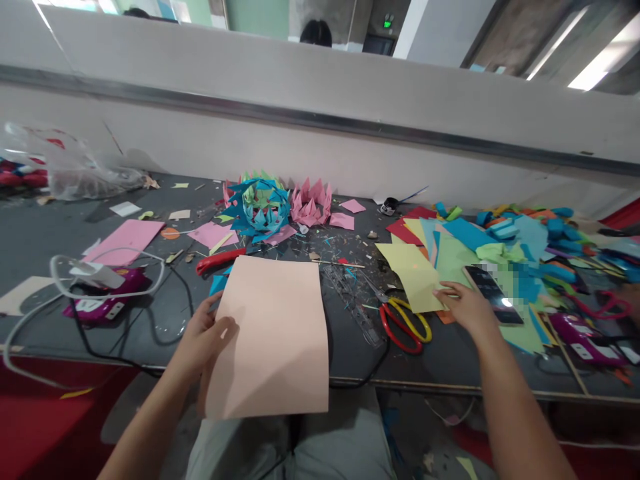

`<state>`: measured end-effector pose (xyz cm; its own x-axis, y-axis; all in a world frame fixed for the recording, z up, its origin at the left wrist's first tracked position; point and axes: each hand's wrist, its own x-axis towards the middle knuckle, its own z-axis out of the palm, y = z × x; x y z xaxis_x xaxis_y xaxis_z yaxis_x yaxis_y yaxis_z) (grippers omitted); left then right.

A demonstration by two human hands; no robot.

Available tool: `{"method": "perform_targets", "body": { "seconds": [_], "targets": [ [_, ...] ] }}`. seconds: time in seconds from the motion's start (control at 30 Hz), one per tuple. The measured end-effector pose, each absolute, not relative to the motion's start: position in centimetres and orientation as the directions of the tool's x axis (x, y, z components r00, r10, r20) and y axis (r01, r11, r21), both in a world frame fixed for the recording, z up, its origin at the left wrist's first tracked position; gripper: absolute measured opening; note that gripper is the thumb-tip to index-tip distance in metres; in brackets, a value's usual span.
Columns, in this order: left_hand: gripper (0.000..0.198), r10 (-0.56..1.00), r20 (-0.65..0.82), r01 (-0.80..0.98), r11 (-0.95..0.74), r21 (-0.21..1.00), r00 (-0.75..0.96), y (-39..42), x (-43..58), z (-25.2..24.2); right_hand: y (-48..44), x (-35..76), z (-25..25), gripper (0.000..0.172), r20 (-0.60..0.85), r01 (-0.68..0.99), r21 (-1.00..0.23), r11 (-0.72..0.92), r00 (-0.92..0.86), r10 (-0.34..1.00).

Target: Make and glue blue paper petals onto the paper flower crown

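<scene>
My left hand (204,333) grips a large peach-coloured sheet of paper (274,333) by its left edge, thumb on top. The sheet slopes over the table's front edge above my lap. My right hand (463,303) has its fingers closed at the right edge of a pale yellow sheet of paper (413,275), which lies over the coloured paper pile. Just right of that hand is a phone (493,293). Scissors with one red and one yellow handle (405,325) lie between my hands. Behind the peach sheet shows a red handle (220,260), partly hidden.
Blue and pink folded-paper rings (263,210) stand near the wall. Purple glue guns, one on the left (107,293) and one on the right (585,337), have cables around them. Pink paper (125,241), scraps and a clear plastic ruler-like strip (350,300) lie about. A plastic bag (75,167) sits far left.
</scene>
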<state>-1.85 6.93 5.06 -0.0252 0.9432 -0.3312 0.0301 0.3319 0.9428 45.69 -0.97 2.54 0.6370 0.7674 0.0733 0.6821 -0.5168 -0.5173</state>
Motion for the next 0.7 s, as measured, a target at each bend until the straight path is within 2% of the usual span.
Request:
{"method": "perform_targets", "body": {
  "seconds": [0.4,0.6,0.7],
  "targets": [
    [0.070,0.939,-0.342,0.000,0.342,0.940,-0.025,7.0,-1.8,4.9,-0.5,45.5,4.0,0.024,0.229,0.691,-0.579,-0.433,0.647,0.727],
    [0.075,0.950,-0.311,-0.047,0.310,0.949,-0.010,6.9,-2.1,4.4,3.8,47.8,7.9,0.033,0.436,0.708,-0.595,-0.380,0.682,0.587],
    [0.073,0.962,-0.271,-0.086,0.269,0.959,-0.013,6.5,-2.3,4.2,7.1,49.8,9.4,0.040,0.545,0.734,-0.560,-0.383,0.675,0.498]
  ]
}}
